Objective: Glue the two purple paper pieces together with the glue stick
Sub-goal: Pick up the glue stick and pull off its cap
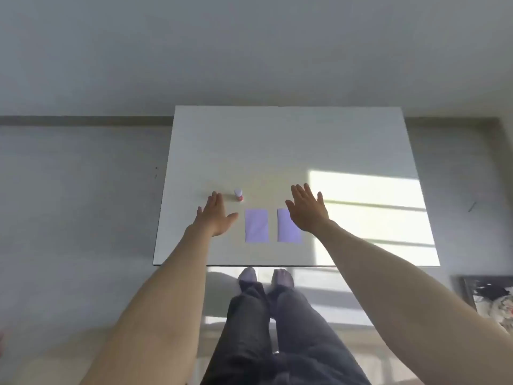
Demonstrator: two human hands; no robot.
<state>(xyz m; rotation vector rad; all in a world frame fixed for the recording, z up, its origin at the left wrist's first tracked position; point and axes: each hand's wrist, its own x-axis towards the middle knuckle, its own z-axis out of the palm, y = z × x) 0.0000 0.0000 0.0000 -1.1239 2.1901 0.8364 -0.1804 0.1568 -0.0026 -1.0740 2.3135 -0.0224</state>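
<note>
In the head view I am looking down on a white table (291, 151) that fills the middle of the frame, with grey floor on both sides of it and a bright patch of window light across its right half.

My left hand (215, 216) is stretched out over the table at centre left, palm down, fingers straight and close together, thumb out to the right. It holds nothing. I cannot tell whether it rests on the surface or floats just above it.

My right hand (306, 209) is at centre right, also flat and empty, its fingers a little fanned. It overlaps the upper right corner of the right paper (287, 230).

The left paper (256, 225) lies flat just beside the right one, a narrow strip of table between them. Both are pale purple rectangles, long sides running up the frame, near the table's lower edge.

The glue stick (238, 195) stands upright just above and left of the left paper, near the left hand's fingertips but apart from them. Its cap is white, its body red.

At the bottom of the frame I see dark trouser legs and two socked feet below the table's edge.
</note>
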